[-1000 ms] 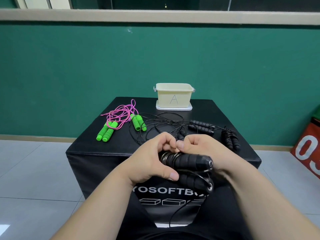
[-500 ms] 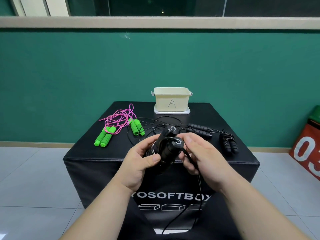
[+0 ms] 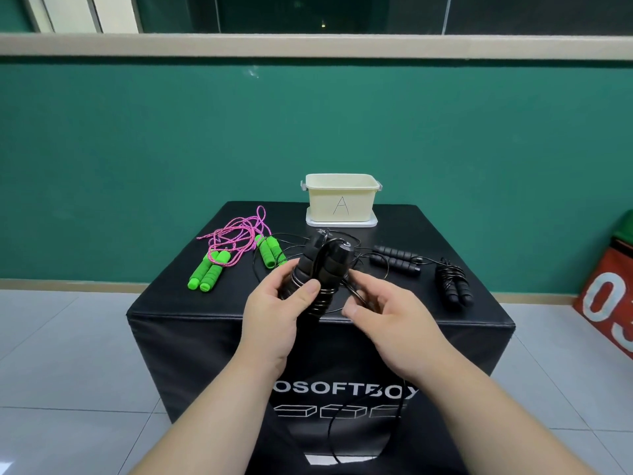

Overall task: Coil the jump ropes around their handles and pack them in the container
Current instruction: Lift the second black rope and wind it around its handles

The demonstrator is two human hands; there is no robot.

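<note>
1. Compared to half a second back, the black handles (image 3: 325, 265) are tipped more on end, caps pointing away from the person. The right hand (image 3: 387, 313) has come off the caps and now sits lower, off to the side of the wound part.
2. The left hand (image 3: 274, 310) grips both handles low down. Its thumb lies across the front, right above the turns of black cord (image 3: 320, 303) wrapped round them.
3. The right hand has its fingers curled and pinches a loop of that same cord between thumb and fingers, just beside the left hand.
4. The leftover cord drops from the hands and hangs down the front of the bench (image 3: 486, 311), toward the camera.
5. Straight beyond the hands, at the far edge of the bench, is the cream container (image 3: 340, 200) with an "A" on it. It's open and standing on a white lid (image 3: 342, 222).
6. Beyond and to the left of the left hand are two pairs of green handles (image 3: 209, 270), with pink cord (image 3: 236, 234) lying in a loose tangle.
7. Beyond the right hand, a loose black rope (image 3: 394, 260) has its handles side by side and its cord spread out behind the held pair.
8. Further right of that is a coiled black rope (image 3: 454, 281), cord wrapped round its handles.
9. Way off to the right of the right hand there's a red box (image 3: 606, 303) with white digits on it.
</note>
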